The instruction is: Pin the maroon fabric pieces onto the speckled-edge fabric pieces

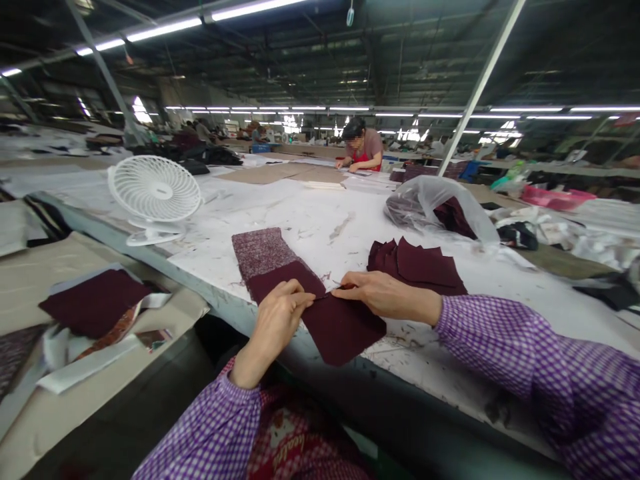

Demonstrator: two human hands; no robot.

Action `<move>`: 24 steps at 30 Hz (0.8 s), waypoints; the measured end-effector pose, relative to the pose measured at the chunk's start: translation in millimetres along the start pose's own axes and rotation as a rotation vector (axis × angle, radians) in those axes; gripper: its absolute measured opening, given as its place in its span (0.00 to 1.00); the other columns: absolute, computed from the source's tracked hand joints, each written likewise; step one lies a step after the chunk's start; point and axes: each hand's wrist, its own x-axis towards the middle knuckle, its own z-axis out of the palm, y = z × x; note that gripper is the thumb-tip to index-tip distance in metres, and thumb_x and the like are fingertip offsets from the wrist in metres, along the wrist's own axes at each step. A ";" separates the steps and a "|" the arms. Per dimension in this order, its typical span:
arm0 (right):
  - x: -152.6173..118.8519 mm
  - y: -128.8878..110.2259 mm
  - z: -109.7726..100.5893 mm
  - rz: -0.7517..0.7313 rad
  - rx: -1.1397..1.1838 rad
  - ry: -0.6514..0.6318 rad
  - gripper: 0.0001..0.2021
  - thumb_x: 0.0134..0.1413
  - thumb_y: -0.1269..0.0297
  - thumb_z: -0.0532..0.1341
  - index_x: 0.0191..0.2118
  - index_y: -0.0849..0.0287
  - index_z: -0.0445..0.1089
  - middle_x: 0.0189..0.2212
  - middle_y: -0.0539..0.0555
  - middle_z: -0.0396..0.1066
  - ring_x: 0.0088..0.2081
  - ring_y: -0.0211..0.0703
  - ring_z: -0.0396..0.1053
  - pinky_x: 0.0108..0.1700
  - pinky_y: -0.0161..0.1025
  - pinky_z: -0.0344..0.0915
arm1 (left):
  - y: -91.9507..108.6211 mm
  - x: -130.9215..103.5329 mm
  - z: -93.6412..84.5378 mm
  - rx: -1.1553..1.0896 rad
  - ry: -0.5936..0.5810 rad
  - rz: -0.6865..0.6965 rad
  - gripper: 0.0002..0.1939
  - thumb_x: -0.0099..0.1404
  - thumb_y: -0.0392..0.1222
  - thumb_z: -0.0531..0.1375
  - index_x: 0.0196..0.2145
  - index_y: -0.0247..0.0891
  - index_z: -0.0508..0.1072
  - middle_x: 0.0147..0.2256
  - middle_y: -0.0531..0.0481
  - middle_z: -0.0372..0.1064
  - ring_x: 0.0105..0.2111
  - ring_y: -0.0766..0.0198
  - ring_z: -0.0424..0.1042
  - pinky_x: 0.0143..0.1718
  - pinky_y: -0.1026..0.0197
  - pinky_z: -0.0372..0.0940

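Note:
At the front edge of the white table (200,270) lies a maroon fabric piece (345,330), its lower corner hanging over the edge. My left hand (280,310) pinches the top edge of this piece at its left end. My right hand (373,293) pinches the same edge a little to the right, fingers pressed together. Just behind and left of my hands is a two-part cloth, with a speckled section (263,252) and a plain maroon section that reaches my fingertips. Behind my right hand sits a stack of maroon pieces (425,263).
A white fan (155,193) stands at the left of the table. A clear plastic bag (430,200) with maroon cloth lies at the back right. More maroon cloth (100,300) rests on a beige surface at lower left. A person (367,147) leans over the table's far side.

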 end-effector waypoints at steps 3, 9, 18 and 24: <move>4.6 -6.6 -6.9 0.010 -0.102 -0.077 0.29 0.54 0.81 0.50 0.61 0.52 0.59 0.39 0.59 0.64 0.33 0.39 0.64 0.33 0.35 0.60 | -1.7 -0.1 0.5 -0.011 -0.012 -0.011 0.10 0.66 0.39 0.55 0.37 0.41 0.78 0.30 0.51 0.66 0.33 0.64 0.65 0.34 0.63 0.61; 17.0 -12.6 -25.3 0.006 -0.167 -0.202 0.30 0.55 0.78 0.51 0.62 0.50 0.57 0.38 0.59 0.64 0.27 0.35 0.60 0.29 0.34 0.53 | -2.7 0.4 -0.6 0.004 -0.023 0.064 0.14 0.68 0.41 0.52 0.38 0.41 0.77 0.31 0.50 0.67 0.33 0.64 0.64 0.35 0.62 0.61; 38.5 -18.0 -40.2 -0.008 -0.206 -0.325 0.32 0.55 0.77 0.50 0.63 0.44 0.53 0.40 0.60 0.68 0.27 0.37 0.62 0.29 0.37 0.48 | -19.5 -9.4 -22.1 -0.385 -0.037 -0.128 0.07 0.63 0.36 0.57 0.33 0.38 0.77 0.37 0.49 0.70 0.37 0.64 0.69 0.40 0.62 0.63; 39.7 -22.0 -42.9 -0.017 -0.262 -0.347 0.33 0.55 0.78 0.50 0.64 0.43 0.50 0.40 0.59 0.70 0.26 0.38 0.63 0.28 0.37 0.48 | -9.8 -7.1 -18.2 -0.335 0.026 -0.178 0.06 0.60 0.35 0.59 0.35 0.38 0.74 0.32 0.51 0.67 0.33 0.64 0.68 0.35 0.62 0.62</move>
